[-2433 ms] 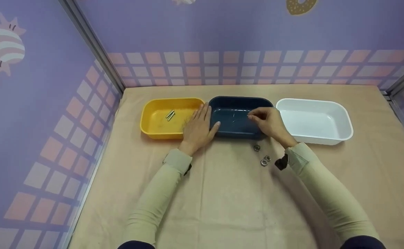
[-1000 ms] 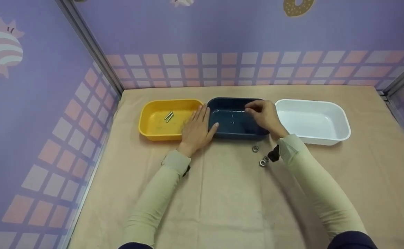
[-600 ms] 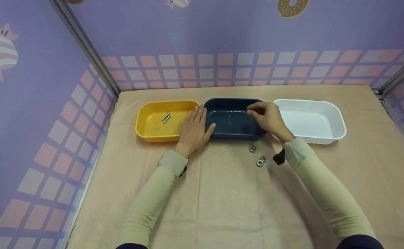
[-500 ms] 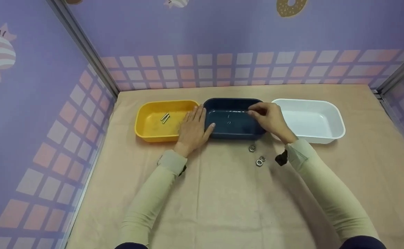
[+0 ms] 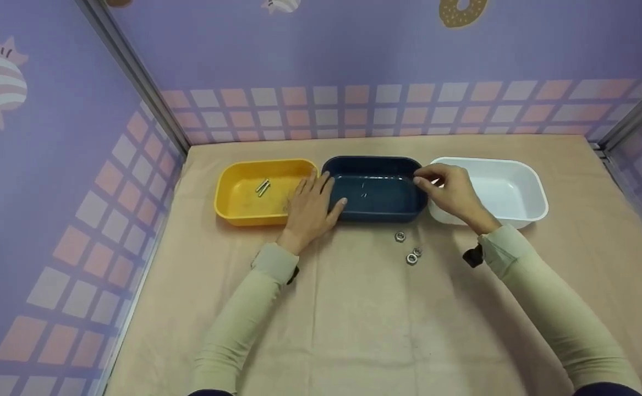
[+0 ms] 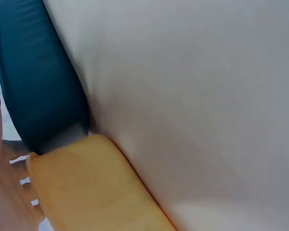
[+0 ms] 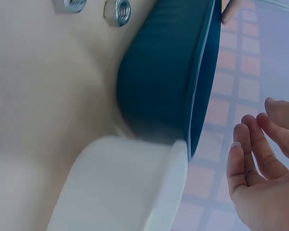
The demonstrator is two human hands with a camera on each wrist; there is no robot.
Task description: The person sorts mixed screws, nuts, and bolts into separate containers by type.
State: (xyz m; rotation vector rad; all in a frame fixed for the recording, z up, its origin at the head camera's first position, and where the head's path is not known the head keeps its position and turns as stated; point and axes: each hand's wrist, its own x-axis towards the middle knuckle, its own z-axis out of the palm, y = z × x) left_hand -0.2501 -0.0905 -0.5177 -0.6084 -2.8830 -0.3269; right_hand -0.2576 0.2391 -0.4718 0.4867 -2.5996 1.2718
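Note:
My left hand (image 5: 308,212) rests with straight, spread fingers over the adjoining rims of the yellow tray (image 5: 252,221) and the dark blue tray (image 5: 373,217). Two screws (image 5: 263,187) lie inside the yellow tray. On the blue tray's floor are small thin bright marks (image 5: 363,187), too small to identify. My right hand (image 5: 453,192) hovers where the blue tray meets the white tray (image 5: 541,203). The right wrist view shows its fingers (image 7: 262,149) loosely bent, the thumb apart from them, and nothing visible between.
Three hex nuts lie on the beige cloth (image 5: 365,308) in front of the blue tray: a single nut (image 5: 400,236) and, nearer, a touching pair (image 5: 412,258). Purple patterned panels (image 5: 309,55) stand behind and at both sides.
My right hand has moved right, from over the blue tray to its right rim beside the white tray. My left hand stays on the rims, its fingers slightly shifted. The head view has tilted slightly.

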